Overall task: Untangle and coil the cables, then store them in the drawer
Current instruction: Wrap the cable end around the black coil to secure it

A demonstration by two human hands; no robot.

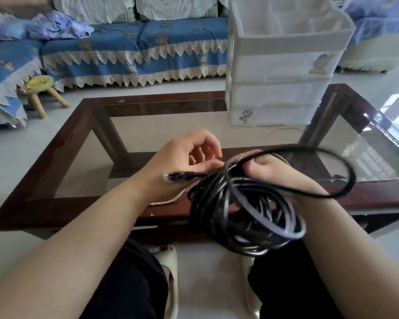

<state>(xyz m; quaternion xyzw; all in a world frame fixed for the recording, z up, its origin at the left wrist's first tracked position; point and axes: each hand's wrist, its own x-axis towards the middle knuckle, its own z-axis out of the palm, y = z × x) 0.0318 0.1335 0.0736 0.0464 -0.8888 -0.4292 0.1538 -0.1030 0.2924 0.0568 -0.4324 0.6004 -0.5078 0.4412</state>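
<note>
On glass table (148,125): white drawer unit (283,65); blue sofa (134,49) behind.

A coffee table (44,171) with a dark reddish-brown wooden frame and a clear glass top is seen across the middle of the view. The pale tiled floor (16,153) is visible through the glass. A white plastic drawer unit (279,93) is set upright on the far right part of the top; three closed drawers are stacked below an open compartmented tray. A thin dark wire (283,130) lies on the glass just in front of the unit. A white cable (171,199) lies on the near wooden rail, partly hidden by a forearm. On the floor, a small wooden stool (40,93) with a yellow-green seat stands to the left of the table.
</note>
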